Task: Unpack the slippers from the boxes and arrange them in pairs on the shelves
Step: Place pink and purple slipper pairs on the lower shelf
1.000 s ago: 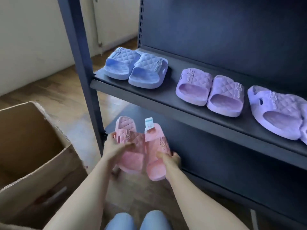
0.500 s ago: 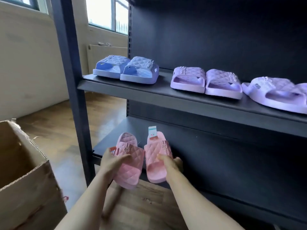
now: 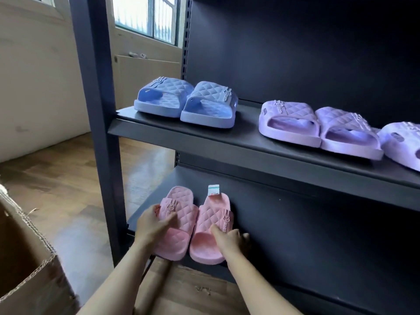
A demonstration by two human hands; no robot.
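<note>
While the corrugated cardboard box (image 3: 27, 269) gapes at your left, your left hand (image 3: 152, 226) clasps the quilted strap of the left pink slipper (image 3: 179, 223). Your right hand (image 3: 229, 241) curls round the outer edge of the right pink slipper (image 3: 211, 226). Both moulded slides lie on the matte dark lower shelf (image 3: 295, 235). Above, quilted blue slippers (image 3: 186, 101) and lilac slippers (image 3: 318, 126) sit paired on the upper shelf (image 3: 227, 142).
</note>
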